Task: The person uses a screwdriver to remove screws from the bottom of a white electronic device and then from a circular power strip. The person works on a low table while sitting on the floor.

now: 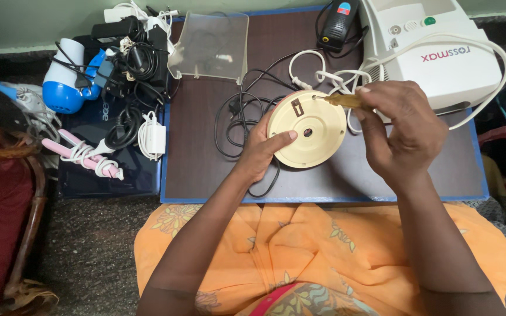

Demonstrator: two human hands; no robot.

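While the left hand (263, 149) grips the cream disc (307, 129) by its near-left edge, thumb laid across the face, the right hand (398, 129) pinches a yellowish tool (342, 100) whose tip touches the disc's upper right rim. The disc is round and pale cream, tilted toward the camera, with a dark hole near its middle and a small rectangular slot up near its top left. It is held above a dark board (417, 175) with a blue border, over a tangle of black cord (238, 111). A white cable (317, 75) coils just behind it, beside a white machine (440, 47). Left of the board lie a blue-and-white dryer (65, 88) and a pink iron (83, 155).
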